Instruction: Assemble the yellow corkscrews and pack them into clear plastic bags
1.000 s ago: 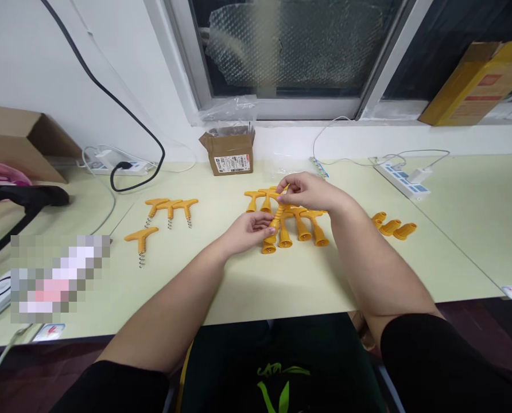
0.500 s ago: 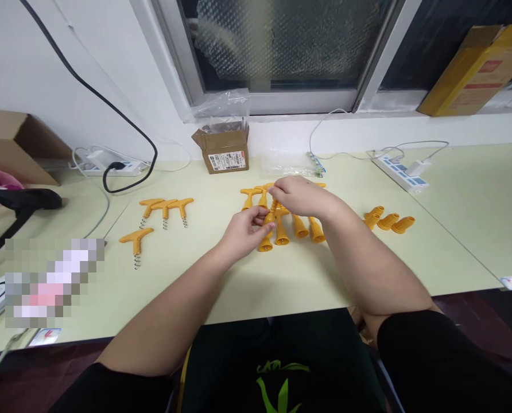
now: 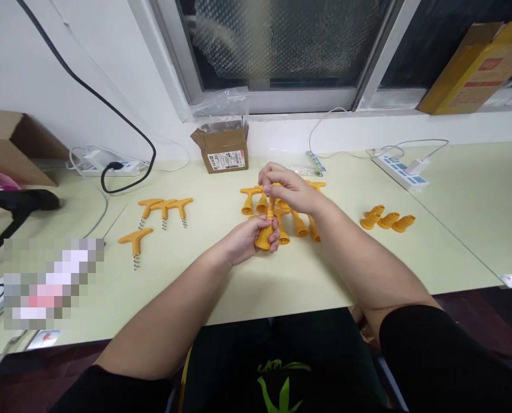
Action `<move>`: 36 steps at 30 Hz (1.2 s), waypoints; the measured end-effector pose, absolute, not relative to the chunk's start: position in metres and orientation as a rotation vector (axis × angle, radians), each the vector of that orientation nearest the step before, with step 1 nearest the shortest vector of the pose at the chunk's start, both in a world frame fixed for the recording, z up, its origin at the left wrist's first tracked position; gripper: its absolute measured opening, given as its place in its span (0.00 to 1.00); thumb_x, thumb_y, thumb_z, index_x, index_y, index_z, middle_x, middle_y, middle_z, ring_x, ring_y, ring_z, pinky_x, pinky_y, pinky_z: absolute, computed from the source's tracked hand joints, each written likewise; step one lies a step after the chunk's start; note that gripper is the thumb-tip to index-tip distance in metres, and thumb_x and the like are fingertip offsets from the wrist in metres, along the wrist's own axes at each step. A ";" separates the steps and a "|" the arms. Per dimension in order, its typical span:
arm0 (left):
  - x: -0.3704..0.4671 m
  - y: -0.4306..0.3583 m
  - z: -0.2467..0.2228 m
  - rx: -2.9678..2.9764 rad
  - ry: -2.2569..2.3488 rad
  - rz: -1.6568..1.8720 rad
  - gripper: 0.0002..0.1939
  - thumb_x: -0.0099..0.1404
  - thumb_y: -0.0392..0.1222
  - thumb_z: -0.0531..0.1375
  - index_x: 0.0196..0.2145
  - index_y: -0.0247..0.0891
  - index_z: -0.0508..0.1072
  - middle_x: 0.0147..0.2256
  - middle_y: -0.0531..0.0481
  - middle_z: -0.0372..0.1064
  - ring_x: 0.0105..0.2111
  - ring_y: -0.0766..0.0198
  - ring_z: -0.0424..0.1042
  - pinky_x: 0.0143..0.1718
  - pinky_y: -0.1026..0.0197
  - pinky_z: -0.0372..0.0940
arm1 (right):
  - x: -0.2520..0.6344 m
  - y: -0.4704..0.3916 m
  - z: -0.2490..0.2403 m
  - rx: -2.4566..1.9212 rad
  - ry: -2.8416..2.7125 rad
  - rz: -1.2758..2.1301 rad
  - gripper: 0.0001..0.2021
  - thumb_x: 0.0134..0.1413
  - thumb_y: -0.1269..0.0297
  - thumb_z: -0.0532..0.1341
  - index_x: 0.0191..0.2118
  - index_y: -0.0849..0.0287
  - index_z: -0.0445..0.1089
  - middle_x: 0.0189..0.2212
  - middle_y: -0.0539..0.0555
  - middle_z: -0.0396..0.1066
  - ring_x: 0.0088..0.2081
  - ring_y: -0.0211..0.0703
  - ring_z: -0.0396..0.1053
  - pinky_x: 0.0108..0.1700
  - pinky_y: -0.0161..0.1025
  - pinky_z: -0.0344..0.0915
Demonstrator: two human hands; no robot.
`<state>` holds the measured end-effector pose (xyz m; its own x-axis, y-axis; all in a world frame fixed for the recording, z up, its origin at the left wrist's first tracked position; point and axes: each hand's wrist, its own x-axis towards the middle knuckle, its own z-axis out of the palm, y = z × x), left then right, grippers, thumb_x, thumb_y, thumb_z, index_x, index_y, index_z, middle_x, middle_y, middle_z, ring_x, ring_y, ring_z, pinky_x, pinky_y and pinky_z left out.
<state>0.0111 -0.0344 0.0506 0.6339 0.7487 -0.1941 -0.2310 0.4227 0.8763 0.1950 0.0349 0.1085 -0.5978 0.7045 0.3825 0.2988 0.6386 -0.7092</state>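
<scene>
My left hand (image 3: 249, 238) is wrapped round the yellow cone-shaped base of a corkscrew (image 3: 264, 238), its wide end down. Over its top, the fingers of my right hand (image 3: 282, 186) close on the handle, which they mostly hide. Behind and beside the hands lie several yellow corkscrews with cone bases (image 3: 299, 225), partly covered by my right hand. To the left are T-handled corkscrews with bare metal spirals (image 3: 135, 241), one nearer me and three behind it. Several loose yellow cones (image 3: 388, 220) lie to the right.
An open cardboard box (image 3: 225, 150) stands by the wall, with clear plastic at its top. Power strips (image 3: 400, 171) and cables lie at the right and left back. A black curved object (image 3: 19, 201) and a blurred patch are at the left. A pale table (image 3: 273, 292) carries everything.
My left hand has wrapped round the cone base, which now shows lower and nearer me. My right hand has shifted slightly left and up, its fingers lifted over the handle.
</scene>
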 end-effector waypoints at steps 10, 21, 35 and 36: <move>0.021 -0.045 0.048 1.077 0.697 0.740 0.23 0.69 0.59 0.64 0.31 0.41 0.60 0.24 0.58 0.56 0.21 0.70 0.60 0.30 0.60 0.60 | 0.171 0.027 0.079 -0.776 -2.176 0.621 0.21 0.70 0.47 0.49 0.27 0.53 0.48 0.22 0.46 0.49 0.26 0.40 0.51 0.33 0.39 0.54; 0.023 -0.045 0.044 1.390 0.910 0.878 0.22 0.74 0.60 0.56 0.31 0.41 0.59 0.24 0.57 0.58 0.22 0.69 0.63 0.27 0.62 0.61 | 0.172 0.022 0.093 -0.754 -2.213 0.474 0.17 0.71 0.52 0.50 0.30 0.53 0.50 0.24 0.47 0.57 0.28 0.40 0.56 0.35 0.39 0.53; 0.018 -0.041 0.047 1.642 1.264 0.783 0.15 0.72 0.52 0.56 0.47 0.37 0.70 0.29 0.52 0.70 0.25 0.65 0.68 0.26 0.62 0.62 | 0.178 0.019 0.102 -1.032 -2.373 0.697 0.19 0.68 0.51 0.57 0.28 0.56 0.60 0.25 0.47 0.64 0.29 0.37 0.58 0.34 0.37 0.49; 0.019 -0.041 0.047 1.643 1.282 0.785 0.15 0.72 0.51 0.57 0.47 0.37 0.70 0.29 0.52 0.70 0.25 0.64 0.69 0.26 0.62 0.63 | 0.176 0.018 0.101 -1.073 -2.349 0.684 0.20 0.68 0.50 0.57 0.28 0.56 0.60 0.24 0.47 0.63 0.28 0.37 0.57 0.34 0.37 0.49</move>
